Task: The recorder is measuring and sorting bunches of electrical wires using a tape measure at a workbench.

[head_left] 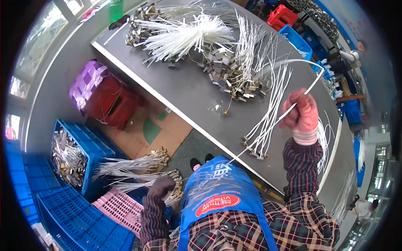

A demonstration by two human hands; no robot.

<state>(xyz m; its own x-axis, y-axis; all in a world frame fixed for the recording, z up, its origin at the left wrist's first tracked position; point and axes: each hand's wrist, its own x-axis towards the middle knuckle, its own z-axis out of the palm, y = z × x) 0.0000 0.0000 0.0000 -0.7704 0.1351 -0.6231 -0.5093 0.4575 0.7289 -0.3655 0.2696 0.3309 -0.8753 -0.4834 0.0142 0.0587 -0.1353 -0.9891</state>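
So, a white strand [315, 81] is being clamped in the closed fingers of the right hand [300, 113], which is covered by what looks like a pinkish glove with a striped cuff. The hand is held up over the right part of the dark grey table [176, 88]. Above the fist, the strand is bent into a big loose arc back over the table; below it, a thin line is stretched down and leftward to the table's near edge, right by the blue apron [222, 180].

The left hand [162, 187], also dark-gloved by the look of it, is held low, off the table, fingers curled. Whether anything's pinched in there can't be told, tbh. It's seen just beside some bundled wires [136, 163] with brassy ends.

Under the right fist, a row of loose white wires [274, 111] is laid out, small metal ends toward the near edge. Farther up, a heap of metal blocks [226, 73] is piled next to a fat bunch of white tubes [201, 33].

Off to the left, a red stool [115, 102] is partly covered by purple wrapping [88, 81], and a blue crate [90, 152] is filled with more wired bits. A pink basket [121, 209] is wedged near a blue basket [83, 215].
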